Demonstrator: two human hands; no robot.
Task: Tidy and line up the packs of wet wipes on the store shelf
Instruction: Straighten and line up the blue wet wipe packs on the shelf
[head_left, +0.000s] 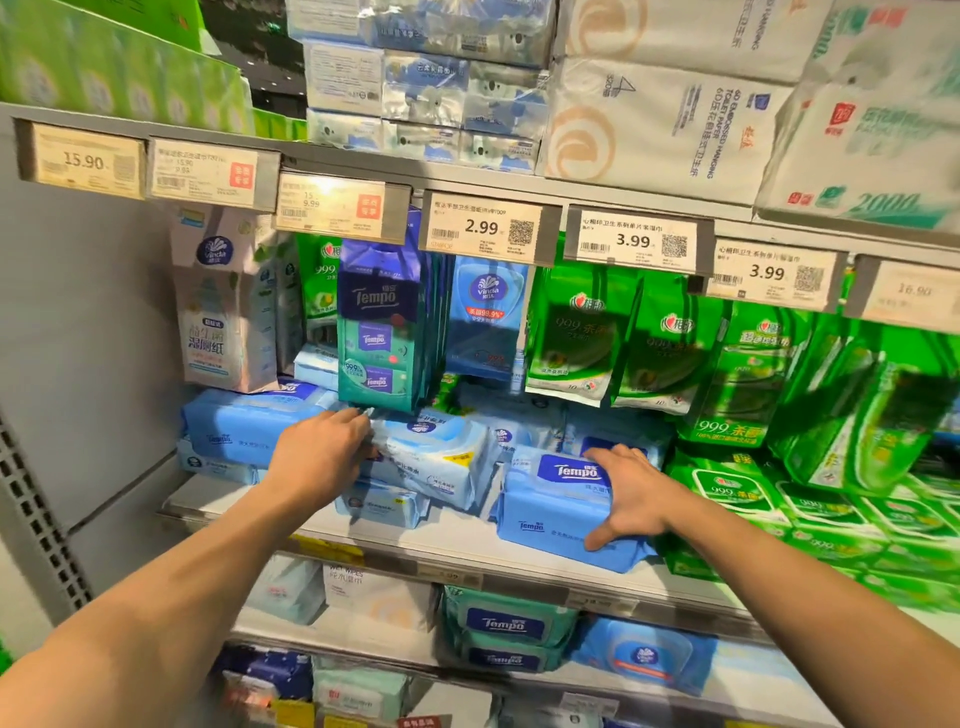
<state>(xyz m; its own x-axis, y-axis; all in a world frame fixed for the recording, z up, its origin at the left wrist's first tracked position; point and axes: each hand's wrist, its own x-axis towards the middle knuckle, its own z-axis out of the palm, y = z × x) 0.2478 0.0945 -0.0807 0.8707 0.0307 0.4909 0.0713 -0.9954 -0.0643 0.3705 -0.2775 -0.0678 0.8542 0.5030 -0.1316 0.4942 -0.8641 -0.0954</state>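
Blue packs of wet wipes lie in loose stacks on the grey shelf (462, 535). My left hand (319, 449) grips the left end of a pale blue Vinda pack (441, 457), which sits tilted on top of another pack (382, 504). My right hand (631, 491) rests flat with spread fingers on the right end of a blue Tempo pack (556, 512) at the shelf front, thumb on its front face. A further Tempo pack (244, 423) lies at the left. Behind them, small Tempo packets (382, 332) hang from pegs.
Green wipe packs hang (576, 338) and lie stacked (779, 514) at the right. A white Vinda bag (223, 312) stands at the back left. Price tags (488, 228) line the shelf above, under toilet paper bales. More wipes (506, 629) fill the lower shelf.
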